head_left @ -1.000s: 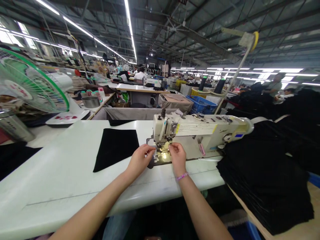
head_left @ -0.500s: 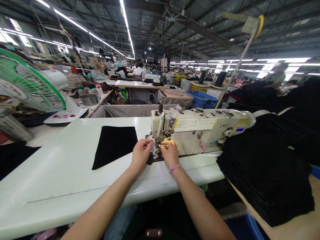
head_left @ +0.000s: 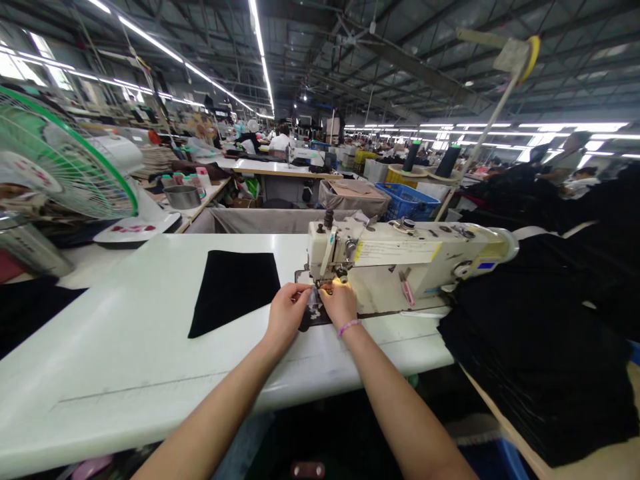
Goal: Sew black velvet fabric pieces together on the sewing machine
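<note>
A long white table [head_left: 125, 360] fills the front of a very big work hall with a dark roof and long bright lights [head_left: 260, 40] running far back. A cream sewing machine [head_left: 400, 257] sits on the table, and a flat black cloth [head_left: 235, 290] lies well to the left of it. A green fan [head_left: 55, 160] stands at the left end, and a big heap of black cloth [head_left: 540, 353] lies on the right. Behind are more tables, a blue basket [head_left: 407, 200] and other people at work. The left hand [head_left: 286, 313] and the right hand [head_left: 340, 305] are close together under the needle end of the machine, where a small lamp glows. Their fingers are bent and pinch a small dark patterned piece [head_left: 314, 312] that lies on the machine's flat plate, between the two hands. The right wrist wears a pink band [head_left: 349, 327]. A second ago the hands were further apart, with the lit plate showing between them; now they almost touch and cover the light. The black cloth on the table has not moved.
</note>
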The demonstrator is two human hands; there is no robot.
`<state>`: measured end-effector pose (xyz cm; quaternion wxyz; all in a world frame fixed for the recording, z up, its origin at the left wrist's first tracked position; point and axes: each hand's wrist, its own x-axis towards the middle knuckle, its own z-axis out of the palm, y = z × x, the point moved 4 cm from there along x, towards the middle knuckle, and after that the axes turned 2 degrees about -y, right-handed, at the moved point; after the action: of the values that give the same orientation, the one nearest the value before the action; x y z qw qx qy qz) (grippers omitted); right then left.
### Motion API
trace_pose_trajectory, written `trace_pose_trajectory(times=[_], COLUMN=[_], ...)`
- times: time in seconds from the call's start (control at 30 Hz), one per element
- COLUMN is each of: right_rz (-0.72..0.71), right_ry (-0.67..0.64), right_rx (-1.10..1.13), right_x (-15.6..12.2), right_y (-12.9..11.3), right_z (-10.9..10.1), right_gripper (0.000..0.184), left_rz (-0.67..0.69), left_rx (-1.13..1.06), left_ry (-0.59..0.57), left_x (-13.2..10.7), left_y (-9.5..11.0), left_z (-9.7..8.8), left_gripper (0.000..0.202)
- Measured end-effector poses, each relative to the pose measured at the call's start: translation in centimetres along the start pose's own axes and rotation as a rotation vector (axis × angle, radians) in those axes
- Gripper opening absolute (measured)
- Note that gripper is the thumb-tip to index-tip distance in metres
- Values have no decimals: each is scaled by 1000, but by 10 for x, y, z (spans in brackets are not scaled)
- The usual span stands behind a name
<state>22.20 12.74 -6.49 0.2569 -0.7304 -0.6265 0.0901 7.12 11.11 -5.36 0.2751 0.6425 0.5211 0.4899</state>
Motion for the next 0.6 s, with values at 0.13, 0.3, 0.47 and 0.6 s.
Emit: trace_pose_trajectory(times=[0.13, 0.3, 0.47, 0.6], right_rz=[-34, -117, -210, -244], right_ry=[-37, -91, -99, -82], right_rx=[-61, -134, -210, -257], right_x=[1, 4, 2, -1], right_y=[-2, -3, -6, -10], right_z=[0, -3, -5, -4], right_gripper=[18, 21, 20, 21], left_rz=[3, 18, 40, 70], left_rx=[-1, -1, 4, 7], left_ry=[-2, -5, 0, 21], left_x=[0, 0, 0, 0], left_y=[1, 4, 4, 7], left_z=[0, 1, 1, -1], left_gripper=[26, 26, 23, 21])
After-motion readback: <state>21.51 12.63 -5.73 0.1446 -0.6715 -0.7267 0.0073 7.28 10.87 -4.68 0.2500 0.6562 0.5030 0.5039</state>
